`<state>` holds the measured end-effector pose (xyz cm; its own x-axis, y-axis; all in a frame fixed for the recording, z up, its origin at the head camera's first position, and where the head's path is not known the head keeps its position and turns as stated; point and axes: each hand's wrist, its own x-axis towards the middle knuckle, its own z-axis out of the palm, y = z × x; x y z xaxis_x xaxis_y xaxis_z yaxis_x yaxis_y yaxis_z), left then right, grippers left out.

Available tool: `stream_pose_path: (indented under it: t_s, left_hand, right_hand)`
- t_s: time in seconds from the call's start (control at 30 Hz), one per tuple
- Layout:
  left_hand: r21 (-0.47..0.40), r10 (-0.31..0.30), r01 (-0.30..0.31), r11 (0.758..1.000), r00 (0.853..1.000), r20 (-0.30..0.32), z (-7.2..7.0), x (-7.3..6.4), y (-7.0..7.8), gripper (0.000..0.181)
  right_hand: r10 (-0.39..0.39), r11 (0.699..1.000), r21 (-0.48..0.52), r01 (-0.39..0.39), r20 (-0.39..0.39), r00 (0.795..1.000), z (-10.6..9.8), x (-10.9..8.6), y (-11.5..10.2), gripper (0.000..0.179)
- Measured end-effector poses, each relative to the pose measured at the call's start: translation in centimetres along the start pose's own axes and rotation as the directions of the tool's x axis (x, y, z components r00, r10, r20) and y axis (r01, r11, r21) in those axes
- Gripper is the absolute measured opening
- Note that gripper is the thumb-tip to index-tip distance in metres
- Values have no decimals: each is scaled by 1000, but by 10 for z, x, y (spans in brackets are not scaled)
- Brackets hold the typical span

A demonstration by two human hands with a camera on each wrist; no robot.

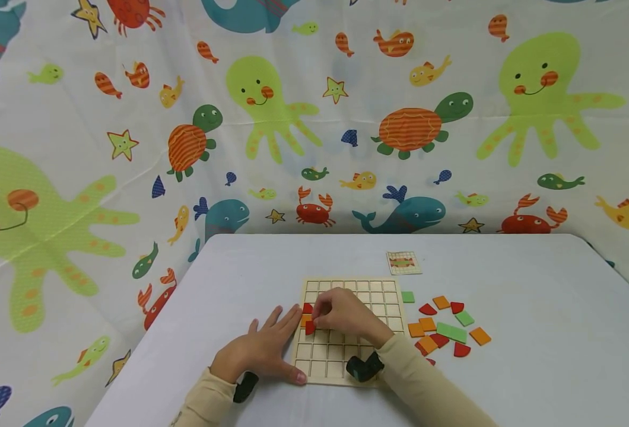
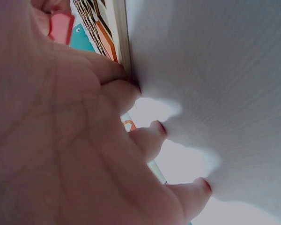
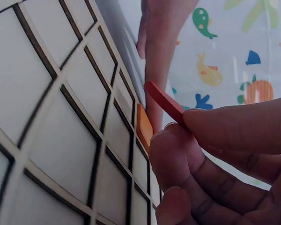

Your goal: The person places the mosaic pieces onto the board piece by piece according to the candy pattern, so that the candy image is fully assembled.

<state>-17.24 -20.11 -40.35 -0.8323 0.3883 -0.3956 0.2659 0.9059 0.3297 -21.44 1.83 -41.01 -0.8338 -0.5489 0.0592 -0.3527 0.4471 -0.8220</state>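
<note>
A wooden grid board lies on the white table. My right hand is above the board's left side and pinches a red quarter-round tile between thumb and fingers. In the head view that red tile shows just left of the fingertips. An orange tile and another red tile sit at the board's left edge. My left hand lies with spread fingers along that edge, its thumb by the front left corner. The left wrist view shows fingertips on the table, beside the board's rim.
Several loose orange, red and green tiles lie to the right of the board, among them a long green one. A small pattern card lies behind the board. A sea-animal cloth hangs behind the table.
</note>
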Motion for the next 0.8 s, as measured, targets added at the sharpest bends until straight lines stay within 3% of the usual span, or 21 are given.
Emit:
stream_pose_path:
  t_s: [0.8]
  left_hand:
    - [11, 5, -5, 1000, 1000, 14, 1, 5, -4, 130]
  right_hand:
    - [28, 994, -107, -37, -80, 996, 27, 3, -3, 17]
